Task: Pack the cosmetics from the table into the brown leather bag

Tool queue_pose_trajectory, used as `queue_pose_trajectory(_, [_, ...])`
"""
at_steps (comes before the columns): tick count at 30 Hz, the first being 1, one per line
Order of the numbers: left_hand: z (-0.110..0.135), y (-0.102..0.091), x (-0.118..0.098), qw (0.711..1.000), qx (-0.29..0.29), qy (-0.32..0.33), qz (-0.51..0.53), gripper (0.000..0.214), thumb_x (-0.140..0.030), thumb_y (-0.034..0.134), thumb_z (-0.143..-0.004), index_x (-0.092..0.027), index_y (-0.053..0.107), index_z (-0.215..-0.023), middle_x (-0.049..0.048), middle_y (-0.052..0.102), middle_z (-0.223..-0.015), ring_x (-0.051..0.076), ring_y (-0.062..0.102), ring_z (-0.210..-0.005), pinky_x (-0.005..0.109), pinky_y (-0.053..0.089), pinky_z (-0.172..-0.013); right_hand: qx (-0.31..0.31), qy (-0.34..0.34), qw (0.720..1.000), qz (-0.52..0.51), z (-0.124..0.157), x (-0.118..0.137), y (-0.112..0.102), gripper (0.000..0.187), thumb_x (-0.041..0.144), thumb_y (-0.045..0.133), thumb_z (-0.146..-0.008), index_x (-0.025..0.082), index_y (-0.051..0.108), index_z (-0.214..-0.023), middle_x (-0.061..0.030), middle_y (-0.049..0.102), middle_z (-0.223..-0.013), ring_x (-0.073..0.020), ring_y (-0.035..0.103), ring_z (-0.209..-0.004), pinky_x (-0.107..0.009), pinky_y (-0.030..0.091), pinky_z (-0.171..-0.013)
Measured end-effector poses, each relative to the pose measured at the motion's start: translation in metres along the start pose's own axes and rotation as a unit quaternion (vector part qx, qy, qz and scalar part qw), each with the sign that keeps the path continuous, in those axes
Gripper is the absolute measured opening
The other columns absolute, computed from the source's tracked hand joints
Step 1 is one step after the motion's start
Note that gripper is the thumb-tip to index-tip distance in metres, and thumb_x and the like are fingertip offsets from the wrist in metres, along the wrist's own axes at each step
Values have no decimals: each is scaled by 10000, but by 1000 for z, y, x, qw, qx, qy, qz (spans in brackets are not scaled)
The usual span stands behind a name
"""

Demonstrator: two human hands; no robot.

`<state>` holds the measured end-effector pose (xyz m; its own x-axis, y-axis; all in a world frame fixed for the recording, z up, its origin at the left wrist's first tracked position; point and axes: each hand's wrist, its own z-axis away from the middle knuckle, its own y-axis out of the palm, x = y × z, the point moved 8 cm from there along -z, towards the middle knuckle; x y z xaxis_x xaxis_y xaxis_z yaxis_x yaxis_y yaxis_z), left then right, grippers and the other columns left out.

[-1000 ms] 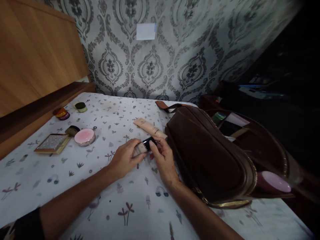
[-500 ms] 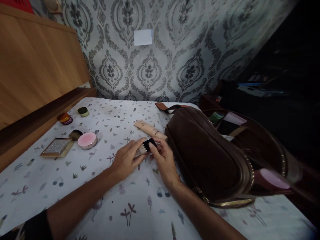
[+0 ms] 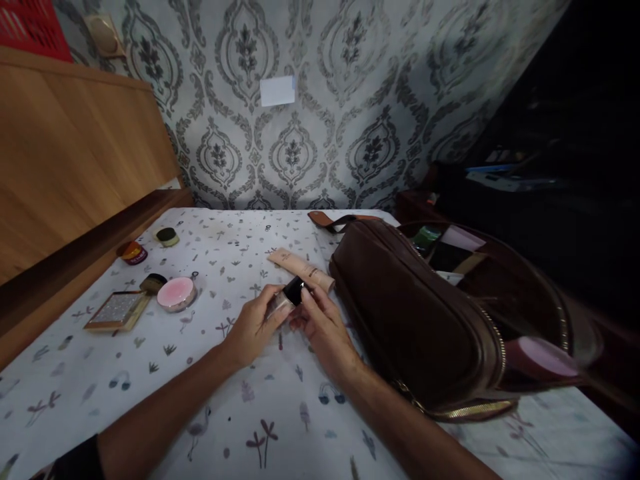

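Observation:
Both of my hands hold one small cosmetic bottle (image 3: 289, 297) with a pale body and a black cap, low over the patterned bedsheet (image 3: 150, 393). My left hand (image 3: 253, 325) grips the pale body. My right hand (image 3: 323, 327) pinches the black cap with thumb and fingers. A beige tube (image 3: 300, 263) lies just beyond the hands. A brown leather handbag (image 3: 420, 320) lies on its side right of my right hand, unzipped.
At the left lie a round pink compact (image 3: 176, 293), a glittery flat case (image 3: 117, 310), and small jars (image 3: 134, 253). A wooden headboard (image 3: 75, 153) runs along the left. A pink object (image 3: 543, 357) sticks out of the bag's opening. Dark clutter fills the right.
The view has tilted upward a little. My hands stay together on the bottle, and my right fingers have shifted on the black cap.

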<state>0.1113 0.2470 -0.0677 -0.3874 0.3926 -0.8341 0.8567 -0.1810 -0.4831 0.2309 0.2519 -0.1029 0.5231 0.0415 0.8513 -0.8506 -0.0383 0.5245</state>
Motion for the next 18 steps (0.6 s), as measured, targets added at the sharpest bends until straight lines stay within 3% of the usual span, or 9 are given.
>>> queue_pose_trajectory(3, [2, 4, 3, 1000, 16, -13, -7, 467, -499, 396, -1019, -196, 486, -1363, -20, 644, -784, 150, 595, -678, 272, 467, -667, -4, -4, 1000, 3, 0, 5, 0, 450, 515, 849, -685, 212, 619, -925, 27, 640, -778, -113, 580, -589, -245, 469, -538])
queue_pose_trajectory(5, [2, 6, 4, 1000, 26, -12, -4, 506, -483, 368, -1033, -207, 417, -1454, -7, 666, -829, 156, 620, -715, 282, 480, -705, -5, -5, 1000, 9, 1, 8, 0, 472, 508, 881, -649, 198, 586, -849, 43, 618, -723, -96, 565, -564, -230, 453, -530])
queue_pose_trajectory(7, [2, 7, 1, 999, 32, 5, 20, 498, -464, 383, -1033, -218, 430, -1463, 37, 704, -998, 174, 664, -863, 297, 505, -802, -5, -2, 1000, 11, 1, 11, 1, 498, 510, 896, -628, 193, 569, -829, 47, 617, -705, -89, 558, -557, -220, 443, -527])
queue_pose_trajectory(10, [0, 4, -2, 998, 25, 34, 41, 521, -445, 578, -950, -209, 508, -1409, 95, 651, -1292, 232, 631, -1149, 329, 493, -977, -19, 7, 1000, 8, 2, 10, -1, 523, 519, 904, -608, 189, 595, -871, 40, 623, -725, -92, 563, -583, -216, 439, -533])
queue_pose_trajectory(12, [-1, 2, -3, 998, 20, 44, 36, 557, -424, 657, -899, -201, 530, -1393, 108, 631, -1336, 261, 602, -1215, 351, 472, -1034, -26, 6, 1000, 15, 2, 9, -3, 532, 516, 900, -615, 188, 629, -936, 41, 614, -724, -87, 539, -569, -216, 418, -517])
queue_pose_trajectory(15, [0, 3, 2, 998, 35, 12, 60, 502, -464, 550, -960, -207, 530, -1391, 81, 702, -1092, 205, 684, -918, 306, 554, -823, -19, 1, 1000, 24, 1, 8, -2, 528, 540, 860, -667, 186, 661, -1004, 40, 599, -700, -82, 502, -526, -219, 372, -476])
queue_pose_trajectory(18, [2, 6, 10, 992, 51, -43, 110, 470, -542, 439, -996, -202, 554, -1299, 18, 670, -846, 119, 572, -553, 230, 491, -519, 1, 7, 1000, 17, 1, 8, 1, 478, 563, 814, -717, 183, 663, -964, 21, 613, -724, -99, 546, -550, -222, 372, -474])
